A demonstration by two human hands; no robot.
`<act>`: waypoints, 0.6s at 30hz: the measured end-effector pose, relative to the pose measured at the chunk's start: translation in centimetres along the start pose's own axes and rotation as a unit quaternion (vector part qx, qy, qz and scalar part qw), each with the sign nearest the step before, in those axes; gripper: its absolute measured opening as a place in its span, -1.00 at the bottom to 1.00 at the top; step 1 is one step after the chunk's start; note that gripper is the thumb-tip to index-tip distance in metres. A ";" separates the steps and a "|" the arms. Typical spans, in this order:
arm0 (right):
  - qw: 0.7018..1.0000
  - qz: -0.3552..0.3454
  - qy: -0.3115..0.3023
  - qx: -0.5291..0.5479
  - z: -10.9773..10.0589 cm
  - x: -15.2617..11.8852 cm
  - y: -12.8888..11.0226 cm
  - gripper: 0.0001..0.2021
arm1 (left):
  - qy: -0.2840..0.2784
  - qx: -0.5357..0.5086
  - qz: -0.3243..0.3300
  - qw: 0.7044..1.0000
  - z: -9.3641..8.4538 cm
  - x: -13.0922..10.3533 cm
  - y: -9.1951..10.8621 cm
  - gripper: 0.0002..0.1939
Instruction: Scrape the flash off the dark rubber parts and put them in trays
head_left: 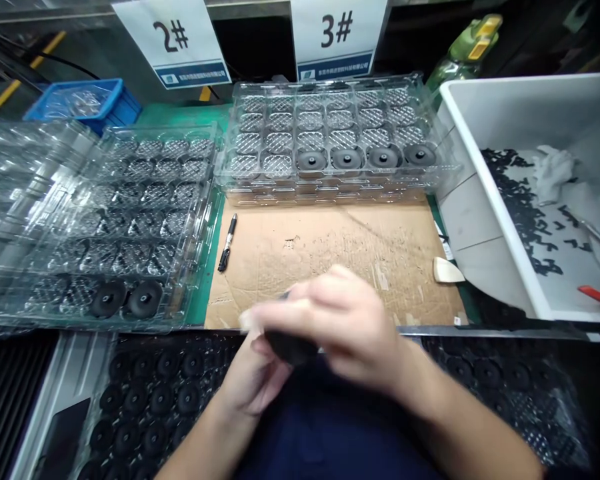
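Observation:
Close to my body, above the front edge of the bench, my two hands meet around a black round part (pixel 291 347). My left hand (pixel 257 383) grips it from below and the left, its fingers partly hidden behind the part. Over its top and right side curls my right hand (pixel 345 323), closed against the part and smeared by motion. Whether the right fingers also pinch something small cannot be made out. Under and beyond the hands lies a cardboard sheet (pixel 325 247).
A clear tray (pixel 230 177) at the back holds several black round parts (pixel 347 159). Another clear tray (pixel 180 293) stands left, beside a pen (pixel 227 243). At right are a white bin (pixel 505 233) of small black pieces and a pale wedge-shaped piece (pixel 447 271). More filled trays lie below the bench edge.

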State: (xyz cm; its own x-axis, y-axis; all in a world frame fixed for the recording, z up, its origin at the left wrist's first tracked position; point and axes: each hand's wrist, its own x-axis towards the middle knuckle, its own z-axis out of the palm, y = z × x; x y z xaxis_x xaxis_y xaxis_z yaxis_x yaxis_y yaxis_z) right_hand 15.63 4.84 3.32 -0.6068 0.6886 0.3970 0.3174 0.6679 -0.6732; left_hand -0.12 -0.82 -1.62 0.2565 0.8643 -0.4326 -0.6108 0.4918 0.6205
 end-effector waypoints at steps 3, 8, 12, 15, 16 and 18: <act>0.987 0.157 0.017 -0.014 0.4 -1.4 2.8 -0.70 | -0.008 -0.054 0.026 0.998 -0.5 -0.1 0.2 -0.45; 0.969 0.244 -0.031 0.000 4.2 -5.5 6.0 -0.72 | -0.035 -0.095 0.027 0.995 -0.6 0.0 0.7 -0.44; 0.965 0.262 -0.025 -0.010 4.7 -5.5 5.5 -0.76 | -0.041 -0.090 0.024 0.995 0.0 0.4 0.9 -0.43; 0.960 0.263 0.092 -0.005 2.3 -2.8 2.5 -0.71 | -0.027 -0.083 0.037 0.996 0.6 0.6 1.0 -0.43; 0.961 0.238 0.144 -0.003 1.6 -1.9 1.2 -0.70 | -0.023 -0.081 0.039 0.996 0.7 0.6 1.0 -0.46; 0.975 0.142 0.168 0.002 1.1 -0.8 -1.3 -0.68 | -0.019 -0.078 0.038 0.996 0.7 0.6 1.1 -0.54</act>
State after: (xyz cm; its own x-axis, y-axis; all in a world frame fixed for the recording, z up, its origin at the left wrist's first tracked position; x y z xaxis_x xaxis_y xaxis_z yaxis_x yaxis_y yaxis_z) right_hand 14.90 3.13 3.16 -0.2210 0.9000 0.3757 0.4353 0.4358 -0.7878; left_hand -0.15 0.29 -0.72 0.2304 0.9035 -0.3614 -0.7376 0.4044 0.5407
